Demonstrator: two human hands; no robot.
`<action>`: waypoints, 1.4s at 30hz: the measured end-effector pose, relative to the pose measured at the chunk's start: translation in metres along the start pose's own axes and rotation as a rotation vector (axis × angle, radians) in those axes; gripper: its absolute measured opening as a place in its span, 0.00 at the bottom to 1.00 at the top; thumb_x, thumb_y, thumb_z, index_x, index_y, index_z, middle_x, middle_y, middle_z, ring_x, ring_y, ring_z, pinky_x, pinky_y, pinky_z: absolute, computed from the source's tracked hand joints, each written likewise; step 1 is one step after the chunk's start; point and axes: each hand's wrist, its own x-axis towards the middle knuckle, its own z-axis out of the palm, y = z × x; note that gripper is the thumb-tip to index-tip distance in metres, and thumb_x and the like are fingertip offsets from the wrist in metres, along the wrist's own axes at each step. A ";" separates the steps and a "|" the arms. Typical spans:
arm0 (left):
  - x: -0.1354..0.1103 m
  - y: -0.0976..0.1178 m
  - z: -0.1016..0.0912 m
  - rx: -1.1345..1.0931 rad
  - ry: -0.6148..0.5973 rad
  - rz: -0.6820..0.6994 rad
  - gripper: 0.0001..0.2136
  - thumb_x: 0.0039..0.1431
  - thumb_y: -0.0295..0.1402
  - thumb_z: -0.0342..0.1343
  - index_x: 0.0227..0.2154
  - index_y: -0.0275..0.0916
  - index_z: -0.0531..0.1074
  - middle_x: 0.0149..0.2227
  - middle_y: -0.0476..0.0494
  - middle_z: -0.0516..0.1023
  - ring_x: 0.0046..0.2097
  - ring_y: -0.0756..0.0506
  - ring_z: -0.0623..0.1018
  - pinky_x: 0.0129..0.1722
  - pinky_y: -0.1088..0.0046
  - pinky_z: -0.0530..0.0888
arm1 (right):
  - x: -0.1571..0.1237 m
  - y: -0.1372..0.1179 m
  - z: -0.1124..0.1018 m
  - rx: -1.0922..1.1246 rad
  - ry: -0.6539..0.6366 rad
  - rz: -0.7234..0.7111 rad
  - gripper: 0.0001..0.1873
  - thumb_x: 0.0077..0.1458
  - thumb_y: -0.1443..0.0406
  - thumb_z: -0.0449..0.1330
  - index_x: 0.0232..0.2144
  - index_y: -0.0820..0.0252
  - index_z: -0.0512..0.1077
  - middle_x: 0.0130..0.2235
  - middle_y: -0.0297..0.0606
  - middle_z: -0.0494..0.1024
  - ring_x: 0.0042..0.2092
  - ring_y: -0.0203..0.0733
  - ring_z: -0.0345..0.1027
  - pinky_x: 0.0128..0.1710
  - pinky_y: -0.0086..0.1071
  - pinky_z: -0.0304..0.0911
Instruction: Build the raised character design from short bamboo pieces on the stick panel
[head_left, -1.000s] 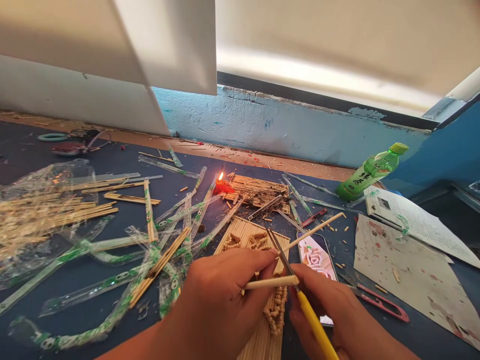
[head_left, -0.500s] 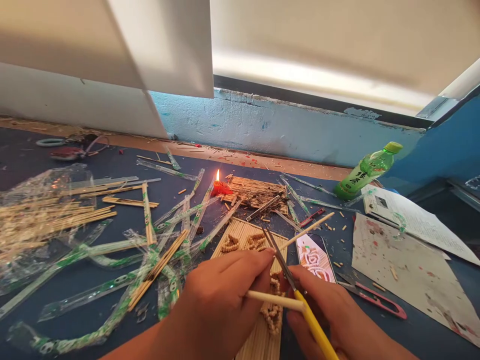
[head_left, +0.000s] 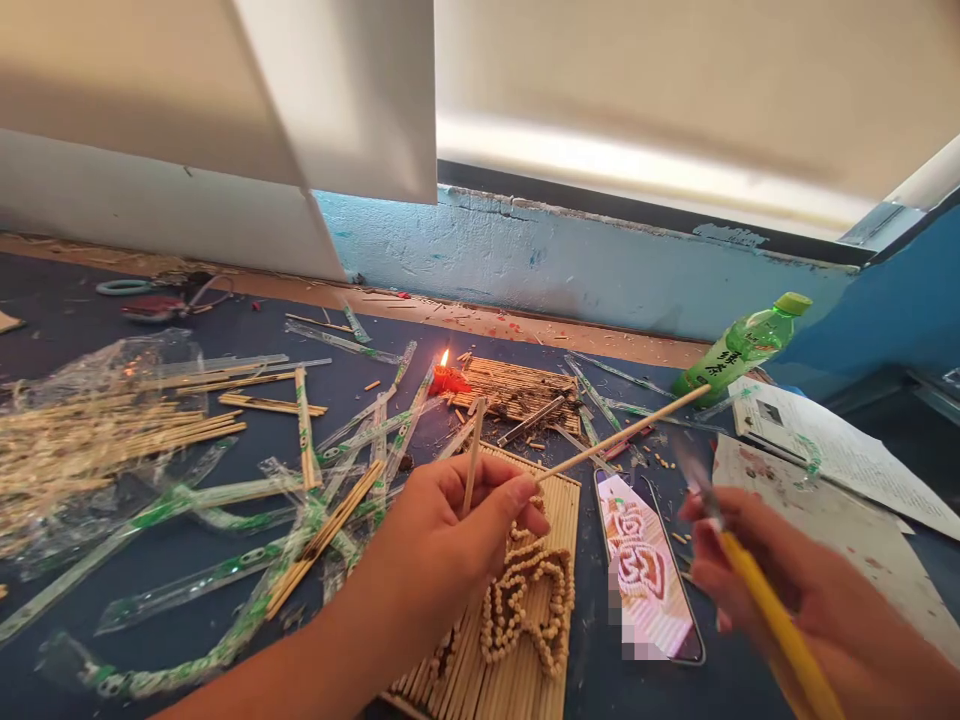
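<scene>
My left hand (head_left: 469, 535) is closed on a long chopstick (head_left: 622, 435) that points up to the right. A second, shorter stick (head_left: 474, 455) stands up between its fingers. My right hand (head_left: 787, 590) grips a yellow-handled bladed tool (head_left: 765, 605), its metal tip blurred by motion and apart from the sticks. Under my left hand lies a panel of sticks laid side by side (head_left: 517, 690). Strings of small beige bead-like pieces (head_left: 525, 605) form raised outlines on it; my left hand and forearm hide part of this.
A lit red candle (head_left: 450, 378) burns beside a scorched stick mat (head_left: 517, 385). Right of the panel lies a phone (head_left: 649, 570) showing a picture. Plastic wrappers (head_left: 195, 570) and loose chopsticks (head_left: 326, 535) cover the left. A green bottle (head_left: 750, 345) stands near papers (head_left: 847, 450).
My right hand with the bladed tool has moved right, away from the chopstick. My left hand has turned and risen slightly, uncovering more of the panel and phone.
</scene>
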 end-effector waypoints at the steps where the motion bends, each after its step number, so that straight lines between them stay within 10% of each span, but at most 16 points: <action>1: 0.001 -0.001 0.001 -0.050 -0.020 -0.025 0.11 0.61 0.41 0.61 0.29 0.39 0.73 0.16 0.58 0.67 0.16 0.56 0.52 0.14 0.79 0.46 | 0.003 0.008 -0.004 0.107 0.020 0.051 0.18 0.56 0.58 0.68 0.47 0.52 0.70 0.35 0.37 0.80 0.32 0.44 0.77 0.28 0.28 0.75; 11: -0.010 -0.006 0.010 -0.036 -0.177 -0.250 0.14 0.61 0.44 0.62 0.34 0.39 0.69 0.28 0.50 0.80 0.18 0.57 0.57 0.17 0.79 0.51 | 0.042 -0.036 0.032 1.019 -0.042 0.012 0.17 0.60 0.62 0.67 0.48 0.50 0.66 0.34 0.35 0.81 0.21 0.38 0.72 0.17 0.32 0.70; 20: -0.011 -0.013 0.001 0.427 -0.085 0.123 0.18 0.69 0.42 0.53 0.27 0.37 0.78 0.24 0.50 0.69 0.28 0.50 0.67 0.29 0.73 0.63 | 0.057 -0.070 0.051 0.920 0.114 -0.050 0.12 0.60 0.65 0.66 0.39 0.52 0.66 0.28 0.29 0.78 0.24 0.40 0.77 0.22 0.33 0.76; 28: -0.016 -0.005 -0.002 0.465 -0.010 0.197 0.19 0.68 0.41 0.51 0.24 0.38 0.74 0.23 0.51 0.66 0.26 0.50 0.64 0.26 0.74 0.62 | 0.047 -0.083 0.066 0.837 0.318 -0.145 0.15 0.60 0.69 0.65 0.39 0.46 0.63 0.29 0.26 0.79 0.24 0.40 0.79 0.22 0.33 0.77; 33: -0.010 -0.001 -0.004 0.173 0.035 0.016 0.20 0.66 0.45 0.55 0.23 0.38 0.74 0.16 0.56 0.58 0.20 0.53 0.56 0.20 0.76 0.52 | 0.036 -0.087 0.074 0.783 0.425 -0.226 0.15 0.61 0.68 0.65 0.40 0.45 0.62 0.32 0.26 0.81 0.26 0.42 0.80 0.24 0.34 0.79; 37: -0.005 0.003 -0.007 -0.082 -0.133 -0.098 0.17 0.67 0.45 0.55 0.30 0.37 0.79 0.10 0.59 0.57 0.15 0.55 0.52 0.16 0.77 0.48 | 0.046 -0.086 0.060 0.909 0.259 -0.101 0.16 0.58 0.66 0.67 0.39 0.47 0.62 0.28 0.24 0.80 0.22 0.40 0.76 0.18 0.31 0.75; 42: -0.004 0.002 -0.008 -0.227 -0.370 -0.230 0.16 0.67 0.44 0.57 0.31 0.36 0.79 0.20 0.50 0.77 0.12 0.59 0.56 0.12 0.80 0.47 | 0.062 -0.071 0.052 1.045 -0.050 0.117 0.13 0.59 0.62 0.67 0.41 0.53 0.66 0.28 0.29 0.80 0.20 0.36 0.74 0.16 0.26 0.71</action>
